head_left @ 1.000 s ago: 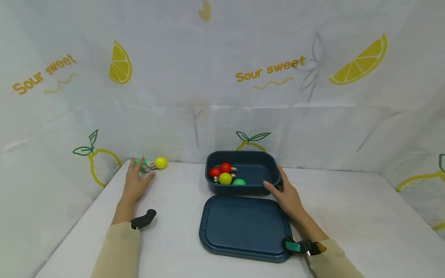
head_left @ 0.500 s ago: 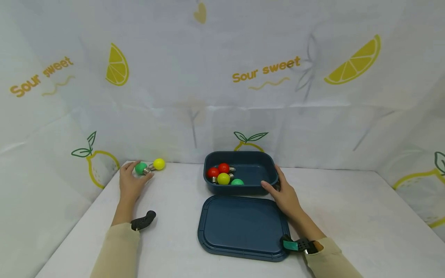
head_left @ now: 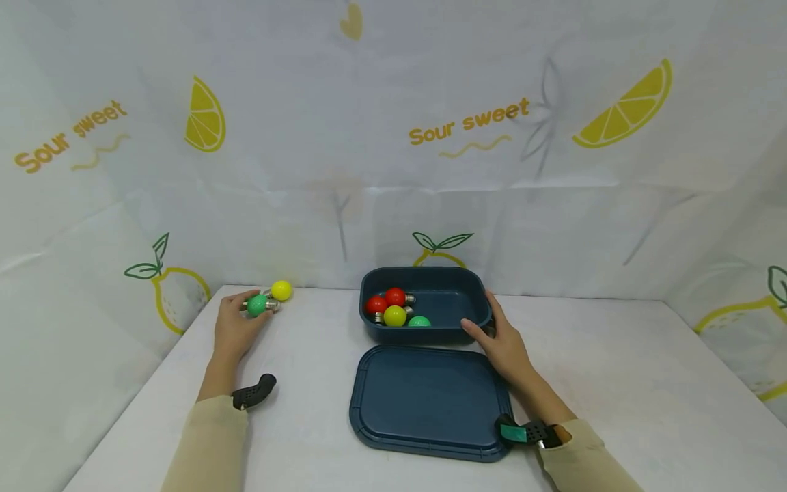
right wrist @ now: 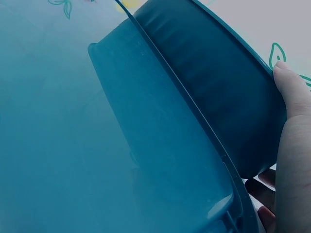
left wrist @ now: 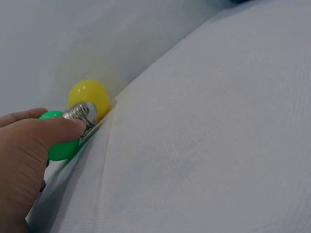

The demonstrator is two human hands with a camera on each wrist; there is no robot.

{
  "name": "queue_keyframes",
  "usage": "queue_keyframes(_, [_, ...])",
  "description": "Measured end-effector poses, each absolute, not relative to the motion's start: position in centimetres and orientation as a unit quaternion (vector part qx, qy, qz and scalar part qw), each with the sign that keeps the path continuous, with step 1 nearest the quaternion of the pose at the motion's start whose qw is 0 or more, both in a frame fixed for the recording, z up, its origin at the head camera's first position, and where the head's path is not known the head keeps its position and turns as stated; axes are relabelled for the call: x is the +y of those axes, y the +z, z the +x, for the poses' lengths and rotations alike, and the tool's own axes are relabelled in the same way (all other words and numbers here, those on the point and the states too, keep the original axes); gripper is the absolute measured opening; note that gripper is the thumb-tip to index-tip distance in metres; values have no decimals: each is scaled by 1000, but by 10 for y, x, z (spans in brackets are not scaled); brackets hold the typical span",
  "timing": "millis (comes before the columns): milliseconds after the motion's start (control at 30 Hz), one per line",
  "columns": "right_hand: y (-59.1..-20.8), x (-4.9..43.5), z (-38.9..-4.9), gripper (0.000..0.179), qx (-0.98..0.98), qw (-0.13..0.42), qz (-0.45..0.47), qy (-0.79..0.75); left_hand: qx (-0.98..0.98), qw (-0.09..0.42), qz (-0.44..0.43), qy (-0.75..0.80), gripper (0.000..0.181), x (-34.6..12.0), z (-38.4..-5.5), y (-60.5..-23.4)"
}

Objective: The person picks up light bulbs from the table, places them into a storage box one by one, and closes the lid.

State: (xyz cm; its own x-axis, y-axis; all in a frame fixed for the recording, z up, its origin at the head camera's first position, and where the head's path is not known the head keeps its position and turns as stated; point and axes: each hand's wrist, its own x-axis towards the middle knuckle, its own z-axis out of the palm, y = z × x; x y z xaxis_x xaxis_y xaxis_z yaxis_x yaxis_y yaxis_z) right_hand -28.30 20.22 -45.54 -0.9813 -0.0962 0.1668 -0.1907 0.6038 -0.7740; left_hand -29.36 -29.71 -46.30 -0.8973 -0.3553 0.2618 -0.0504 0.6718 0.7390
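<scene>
At the far left of the table my left hand (head_left: 235, 326) pinches a green light bulb (head_left: 257, 305) between thumb and fingers, its metal screw base (left wrist: 80, 112) pointing right. Just behind it a yellow light bulb (head_left: 281, 290) lies by the back edge; in the left wrist view the green bulb's base overlaps it. My right hand (head_left: 509, 348) grips the right end of a dark blue box (head_left: 430, 336), thumb at the front rim and fingers round the side. Inside its left part lie two red bulbs (head_left: 395, 296), a yellow bulb (head_left: 395, 316) and a green bulb (head_left: 420, 321).
A dark blue lid (head_left: 430, 403) lies flat in front of the box, its right edge by the right wrist strap (head_left: 525, 434). The white table (head_left: 615, 383) meets a lemon-printed cloth backdrop (head_left: 320, 225) behind the box and along the left side.
My left hand has closed its fingers on the green bulb and turned it, so it now shows more to the right, in front of the yellow one. The right hand stays on the box.
</scene>
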Motion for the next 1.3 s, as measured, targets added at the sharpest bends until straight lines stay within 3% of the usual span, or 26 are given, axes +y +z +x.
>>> queue_keyframes(600, [-455,202,-283,86,-896,51,78,434,-904,134,52,-404,62,-294,-294,-462])
queue_keyframes(1300, [-456,202,-283,85,-897,56,84,431,-888,98,3,-449,51,-275,-300,-449])
